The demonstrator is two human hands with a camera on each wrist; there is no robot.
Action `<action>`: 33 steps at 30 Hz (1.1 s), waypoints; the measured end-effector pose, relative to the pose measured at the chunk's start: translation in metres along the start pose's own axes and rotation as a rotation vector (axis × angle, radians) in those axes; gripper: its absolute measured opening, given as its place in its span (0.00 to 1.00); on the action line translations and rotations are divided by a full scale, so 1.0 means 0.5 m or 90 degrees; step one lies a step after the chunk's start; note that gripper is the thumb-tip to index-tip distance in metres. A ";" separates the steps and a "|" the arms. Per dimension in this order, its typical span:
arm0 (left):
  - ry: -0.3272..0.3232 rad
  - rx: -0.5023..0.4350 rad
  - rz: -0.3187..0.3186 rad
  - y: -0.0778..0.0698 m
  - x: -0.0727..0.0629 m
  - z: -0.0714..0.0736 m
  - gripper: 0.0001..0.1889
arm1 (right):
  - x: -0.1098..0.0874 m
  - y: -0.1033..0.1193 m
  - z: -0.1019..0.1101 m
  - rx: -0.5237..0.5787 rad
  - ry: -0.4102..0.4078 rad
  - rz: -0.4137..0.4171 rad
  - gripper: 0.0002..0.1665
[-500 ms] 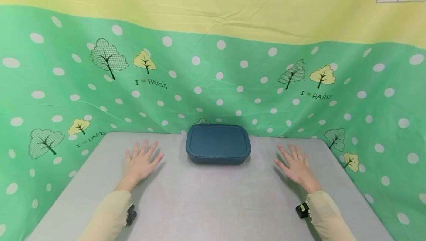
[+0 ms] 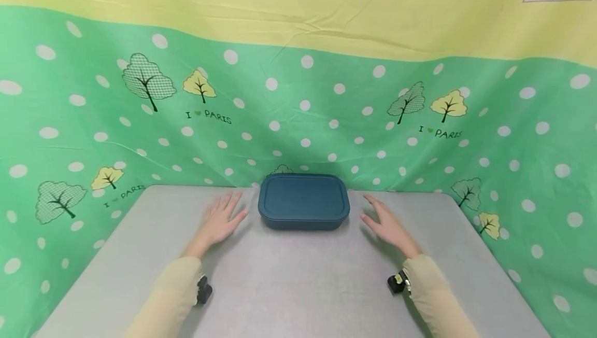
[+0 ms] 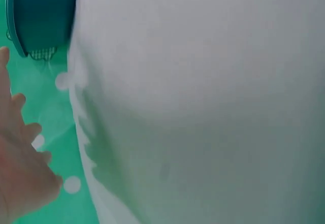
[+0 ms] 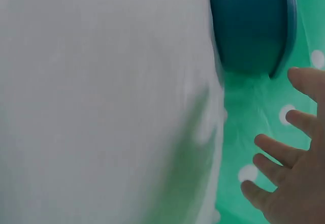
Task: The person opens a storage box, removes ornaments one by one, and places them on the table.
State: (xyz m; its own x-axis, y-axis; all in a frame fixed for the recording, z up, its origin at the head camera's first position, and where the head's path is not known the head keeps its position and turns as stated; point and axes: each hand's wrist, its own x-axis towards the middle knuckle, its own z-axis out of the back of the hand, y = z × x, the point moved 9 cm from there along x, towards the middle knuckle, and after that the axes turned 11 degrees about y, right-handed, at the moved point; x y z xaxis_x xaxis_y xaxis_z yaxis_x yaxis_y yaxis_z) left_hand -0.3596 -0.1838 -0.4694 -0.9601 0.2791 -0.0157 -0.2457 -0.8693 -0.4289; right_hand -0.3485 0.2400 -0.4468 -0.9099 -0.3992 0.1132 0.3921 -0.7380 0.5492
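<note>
A dark blue rectangular lidded box with rounded corners rests at the far edge of the table, its lid on. To its left, my left hand hovers with spread fingers, apart from the box by a small gap. On the other side my right hand holds nothing, its fingers extended toward the box without touching it. The left wrist view shows the box's side above the left hand. In the right wrist view the box stands beyond the right hand's fingertips.
The grey table spreads out in front of the box. Behind and at both sides hangs a green and yellow cloth with white dots and printed trees. A small black device sits at the left wrist, another black device at the right.
Both hands have moved inward toward the box, the left one rightward and the right one leftward. The box has stayed in its place on the table.
</note>
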 end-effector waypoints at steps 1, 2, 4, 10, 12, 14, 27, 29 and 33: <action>-0.001 -0.012 -0.019 -0.009 0.008 -0.003 0.38 | 0.010 0.003 -0.006 0.024 0.001 0.001 0.36; -0.002 -0.026 -0.040 -0.020 0.015 -0.004 0.37 | 0.018 0.008 -0.011 0.049 0.001 -0.001 0.36; 0.002 -0.059 -0.078 -0.037 0.028 -0.009 0.38 | 0.034 0.012 -0.021 0.100 0.004 -0.017 0.34; 0.048 -0.176 -0.129 -0.066 0.054 -0.017 0.36 | 0.064 0.016 -0.038 0.219 0.006 -0.060 0.30; 0.072 -0.224 -0.131 -0.070 0.060 -0.023 0.37 | 0.070 0.016 -0.042 0.253 0.006 -0.064 0.30; 0.094 -0.285 -0.137 -0.073 0.068 -0.031 0.38 | 0.077 0.021 -0.048 0.286 0.013 -0.057 0.31; 0.125 -0.595 -0.115 -0.057 0.097 -0.061 0.42 | 0.091 0.012 -0.078 0.444 0.036 -0.080 0.37; 0.134 -0.631 -0.116 -0.058 0.099 -0.064 0.43 | 0.088 0.010 -0.080 0.469 0.051 -0.072 0.39; 0.163 -0.715 -0.133 -0.065 0.099 -0.071 0.45 | 0.082 0.010 -0.089 0.529 0.094 -0.057 0.42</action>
State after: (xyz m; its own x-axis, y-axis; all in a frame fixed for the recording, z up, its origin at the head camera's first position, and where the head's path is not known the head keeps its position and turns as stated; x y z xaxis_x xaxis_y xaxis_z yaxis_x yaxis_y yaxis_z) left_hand -0.3943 -0.1275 -0.4882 -0.8283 0.5598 0.0230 -0.0164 0.0169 -0.9997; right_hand -0.3779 0.1959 -0.4762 -0.8828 -0.4683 -0.0375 0.0396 -0.1538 0.9873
